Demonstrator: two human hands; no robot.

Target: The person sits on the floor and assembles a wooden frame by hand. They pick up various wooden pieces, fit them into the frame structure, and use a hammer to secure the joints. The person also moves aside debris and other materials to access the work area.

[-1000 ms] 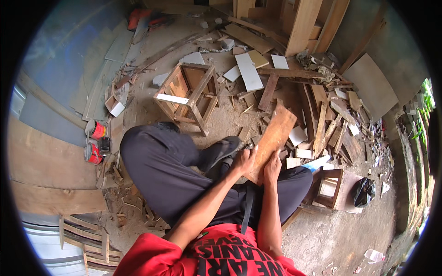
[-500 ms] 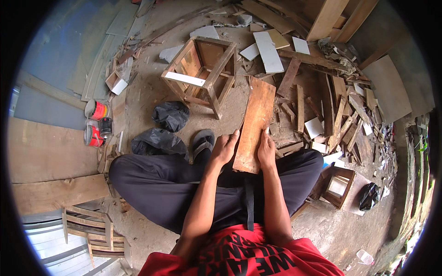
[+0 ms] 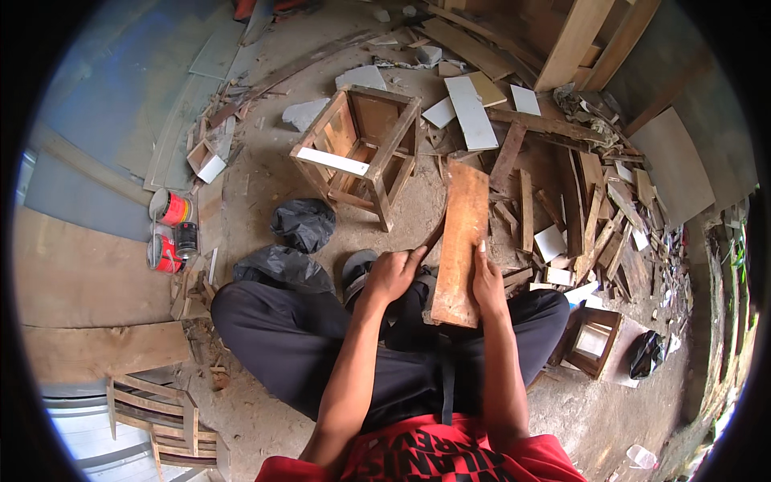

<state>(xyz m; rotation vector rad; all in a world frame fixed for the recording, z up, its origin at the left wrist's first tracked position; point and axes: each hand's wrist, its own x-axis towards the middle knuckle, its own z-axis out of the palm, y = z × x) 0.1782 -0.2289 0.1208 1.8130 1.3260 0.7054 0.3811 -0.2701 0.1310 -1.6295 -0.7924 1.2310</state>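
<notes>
A flat reddish-brown wooden board (image 3: 460,241) is held up in front of my lap, its long side pointing away from me. My right hand (image 3: 488,281) grips its right edge, with the thumb lying along the face. My left hand (image 3: 391,275) is closed just left of the board, apart from it. Between its thumb and fingers is a thin dark wooden strip (image 3: 434,233), which runs up beside the board's left edge; part of it is hidden by the board.
Ahead stands a wooden stool frame (image 3: 361,153) with a white strip across it. Black plastic bags (image 3: 301,225) lie near my left knee. Scrap wood (image 3: 598,201) is heaped at right. Paint cans (image 3: 170,207) stand at left, and a small wooden box (image 3: 594,341) sits beside my right knee.
My left hand has come away from the board's left edge, opening a gap. The board has shifted right and a little nearer to me with my right hand.
</notes>
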